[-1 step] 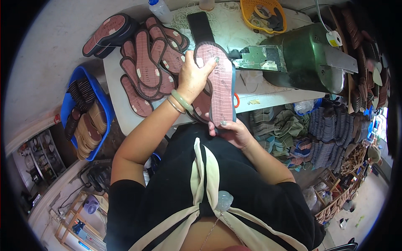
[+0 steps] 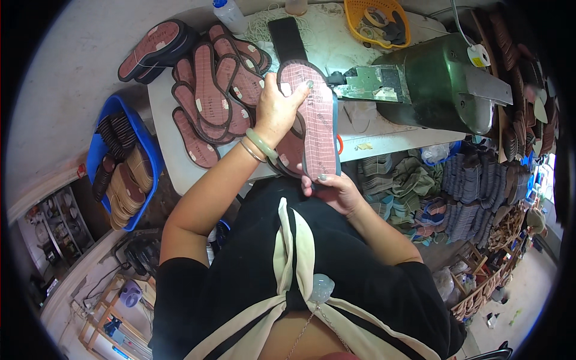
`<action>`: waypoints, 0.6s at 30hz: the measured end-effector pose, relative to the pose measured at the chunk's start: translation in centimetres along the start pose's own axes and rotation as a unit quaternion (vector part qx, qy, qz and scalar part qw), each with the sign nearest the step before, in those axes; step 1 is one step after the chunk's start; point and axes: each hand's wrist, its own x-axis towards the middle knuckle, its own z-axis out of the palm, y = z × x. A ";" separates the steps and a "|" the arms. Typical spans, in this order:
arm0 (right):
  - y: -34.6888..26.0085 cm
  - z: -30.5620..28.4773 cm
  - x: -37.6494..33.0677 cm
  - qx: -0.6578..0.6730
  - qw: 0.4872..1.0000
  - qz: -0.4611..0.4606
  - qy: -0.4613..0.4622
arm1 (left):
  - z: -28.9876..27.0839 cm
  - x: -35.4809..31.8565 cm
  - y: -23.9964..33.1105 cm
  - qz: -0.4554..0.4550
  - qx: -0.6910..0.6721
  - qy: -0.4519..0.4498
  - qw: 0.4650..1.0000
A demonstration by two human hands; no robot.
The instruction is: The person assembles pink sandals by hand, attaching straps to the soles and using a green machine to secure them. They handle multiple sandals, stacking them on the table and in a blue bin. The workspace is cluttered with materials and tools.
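Note:
I hold a dusty-pink shoe sole with a dark bound edge lengthwise in front of me, over the table's near edge. My left hand grips its upper part, thumb flat on the pink face and fingers hidden beneath. My right hand pinches the near end between thumb and fingers. Just beyond the sole's far right side is the arm of a green sewing machine; whether they touch, I cannot tell. Another pink sole lies partly hidden under the held one. To the left spreads a loose pile of similar soles.
A tied bundle of soles sits at the table's far left. Behind are a black phone, a bottle and a yellow basket. A blue bin of soles stands left; stacked grey pieces fill the right.
The near end of the held sole has shifted very slightly to the right, with my right hand. Both hands keep their grip.

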 end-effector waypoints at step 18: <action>-3.8 2.1 2.6 -0.155 0.944 -0.159 0.243 | 2.3 3.5 -2.0 0.146 0.073 0.167 0.972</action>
